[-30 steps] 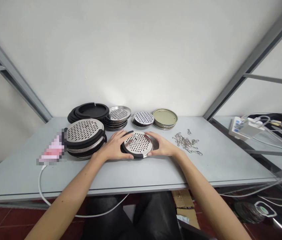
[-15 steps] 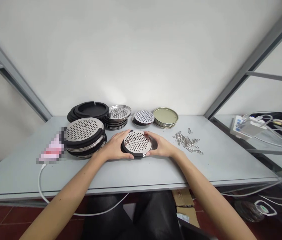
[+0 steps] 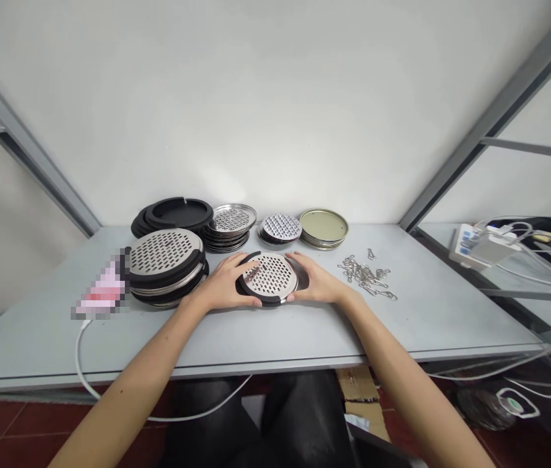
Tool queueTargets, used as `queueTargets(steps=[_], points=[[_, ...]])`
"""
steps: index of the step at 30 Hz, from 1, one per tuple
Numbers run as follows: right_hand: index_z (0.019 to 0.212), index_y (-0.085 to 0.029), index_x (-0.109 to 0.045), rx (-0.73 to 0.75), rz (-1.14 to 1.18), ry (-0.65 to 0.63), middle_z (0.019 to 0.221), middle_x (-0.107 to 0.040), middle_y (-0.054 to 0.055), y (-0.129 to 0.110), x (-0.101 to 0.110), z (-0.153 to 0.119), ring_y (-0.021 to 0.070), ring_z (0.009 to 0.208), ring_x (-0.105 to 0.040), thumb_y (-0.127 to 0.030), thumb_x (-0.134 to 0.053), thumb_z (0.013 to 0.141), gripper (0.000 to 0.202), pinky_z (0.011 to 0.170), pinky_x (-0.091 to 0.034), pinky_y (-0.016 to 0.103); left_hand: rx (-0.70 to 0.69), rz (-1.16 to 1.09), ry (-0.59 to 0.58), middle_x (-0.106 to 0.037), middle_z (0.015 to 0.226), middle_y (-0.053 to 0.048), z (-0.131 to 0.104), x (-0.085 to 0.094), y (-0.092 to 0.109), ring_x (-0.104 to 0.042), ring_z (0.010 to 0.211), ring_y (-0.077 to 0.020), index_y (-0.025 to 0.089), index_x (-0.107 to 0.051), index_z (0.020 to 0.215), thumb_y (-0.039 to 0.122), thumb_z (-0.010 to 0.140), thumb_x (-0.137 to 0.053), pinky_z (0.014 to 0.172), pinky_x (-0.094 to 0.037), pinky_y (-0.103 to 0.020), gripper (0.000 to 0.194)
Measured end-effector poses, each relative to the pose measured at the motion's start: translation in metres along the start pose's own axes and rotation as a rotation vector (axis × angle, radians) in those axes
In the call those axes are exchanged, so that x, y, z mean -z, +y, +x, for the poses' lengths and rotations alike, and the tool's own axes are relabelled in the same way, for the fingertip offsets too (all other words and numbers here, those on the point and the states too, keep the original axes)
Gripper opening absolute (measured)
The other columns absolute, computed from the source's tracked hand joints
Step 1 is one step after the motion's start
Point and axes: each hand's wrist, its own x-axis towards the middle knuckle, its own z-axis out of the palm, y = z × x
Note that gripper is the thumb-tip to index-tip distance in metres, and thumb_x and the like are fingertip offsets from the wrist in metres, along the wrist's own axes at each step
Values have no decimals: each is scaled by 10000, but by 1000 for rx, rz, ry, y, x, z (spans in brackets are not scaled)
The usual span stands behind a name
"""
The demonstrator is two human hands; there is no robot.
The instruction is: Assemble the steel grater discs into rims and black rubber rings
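Observation:
A round metal grater [image 3: 271, 276] with slotted holes and a black rim piece lies on the table in front of me, between both hands. My left hand [image 3: 231, 283] is closed around its left side, with the thumb at the near edge and the fingers at the far edge. From the right, my right hand [image 3: 317, 281] grips it the same way, thumb near and fingertips far. Just left of my left hand stands a stack of similar graters with black rims [image 3: 165, 260]. To the right of my right hand lies a loose pile of small metal clips [image 3: 365, 276].
Along the wall stand black rings [image 3: 180, 213], a stack of metal grater discs [image 3: 230, 221], smaller grater discs [image 3: 282, 227] and olive-green round plates [image 3: 324, 225]. A pixelated pink item [image 3: 102, 292] with a white cable [image 3: 78, 354] lies left. At right sits a power strip [image 3: 483, 247] with tangled cables.
Almost nothing differs. Both hands stay on the round grater, with only slight shifts of the fingers at its far edge.

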Motion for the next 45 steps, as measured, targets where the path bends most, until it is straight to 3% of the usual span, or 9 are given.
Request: queueTargets(steps=[6,13,22,32,40,45], points=[[1435,-156,-436,-40,-27,-32,1486,-428,204,2,6,0,424,1426,-293,-630,-817,559,1067,1154,-261,613,-19,-4,49,-403,1509,-113,1,1,3,-324,1411,-351,225,-376,1469,636,596,-794,1182,-268,-488,1052],[1415,-189,-467,52,-16,-26,1453,-487,160,-1,5,2,407,1414,-323,-627,-789,612,970,1150,-259,615,-46,-43,66,-439,1484,-108,1,0,1,-388,1375,-323,211,-391,1455,628,600,-797,1168,-306,-457,1034],[1424,-180,-465,33,-30,10,1433,-501,184,0,0,2,423,1384,-362,-651,-794,581,1020,1126,-298,605,53,-76,33,-372,1531,-125,-1,-4,-2,-342,1411,-347,242,-410,1458,662,572,-792,1170,-292,-491,1052],[1381,-191,-499,125,-5,48,1333,-577,156,-10,2,3,355,1246,-517,-623,-791,617,925,1073,-388,508,72,-62,30,-360,1536,-140,-1,-4,-1,-329,1419,-348,237,-403,1465,679,577,-778,1171,-284,-501,1060],[1371,-196,-503,103,-6,46,1330,-573,152,-13,3,3,353,1238,-520,-623,-788,621,909,1071,-388,508,62,-55,33,-337,1552,-127,-1,-5,-3,-321,1421,-352,232,-424,1450,669,613,-762,1171,-282,-507,1003],[1375,-194,-493,115,-5,15,1380,-536,156,-11,6,3,349,1266,-503,-610,-784,636,897,1088,-380,509,29,-7,13,-303,1570,-116,-3,-5,-2,-277,1443,-347,256,-347,1491,650,667,-735,1178,-260,-511,993]])
